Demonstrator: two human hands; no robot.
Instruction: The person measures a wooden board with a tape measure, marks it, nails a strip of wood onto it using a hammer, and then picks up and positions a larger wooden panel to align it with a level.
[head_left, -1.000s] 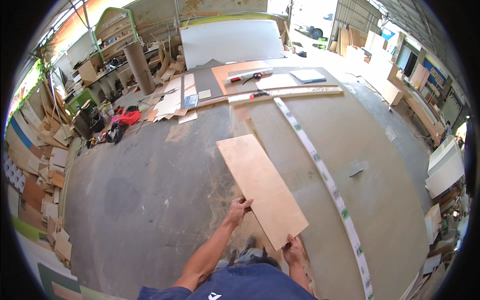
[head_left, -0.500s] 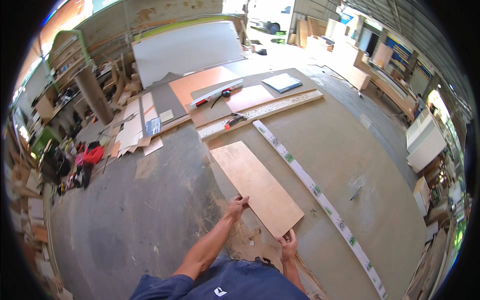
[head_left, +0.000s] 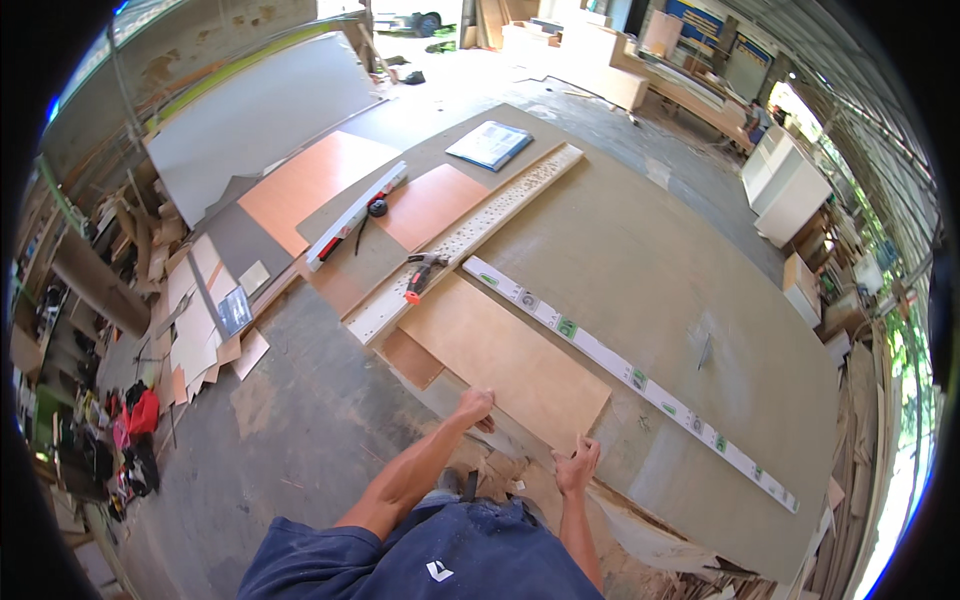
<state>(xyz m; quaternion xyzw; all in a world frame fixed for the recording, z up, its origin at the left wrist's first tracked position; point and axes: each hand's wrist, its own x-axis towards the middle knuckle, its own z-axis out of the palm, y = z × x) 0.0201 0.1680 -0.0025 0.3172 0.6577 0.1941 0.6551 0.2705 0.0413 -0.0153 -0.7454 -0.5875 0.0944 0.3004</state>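
A pale rectangular plywood board [head_left: 512,358] lies on the large worktable, its far end against a dotted wooden batten [head_left: 500,218]. My left hand [head_left: 478,408] is curled closed at the board's near left edge. At the near right corner, my right hand [head_left: 576,464] pinches the end with thumb and fingers; its lower fingers are partly hidden. A hammer [head_left: 420,278] with an orange-tipped handle rests on the batten. Right of the board runs a long white strip [head_left: 622,372] with green printed marks.
On the table's far part are a folder of papers [head_left: 489,145], an orange-pink sheet [head_left: 436,203], a tape measure [head_left: 377,208] and a long white-and-red tool [head_left: 356,216]. A thin dark tool [head_left: 704,352] lies right of the strip. Offcuts [head_left: 202,335] cover the left side.
The board has moved away from me until its far end meets the batten. Both hands have followed it. My view has turned to the right.
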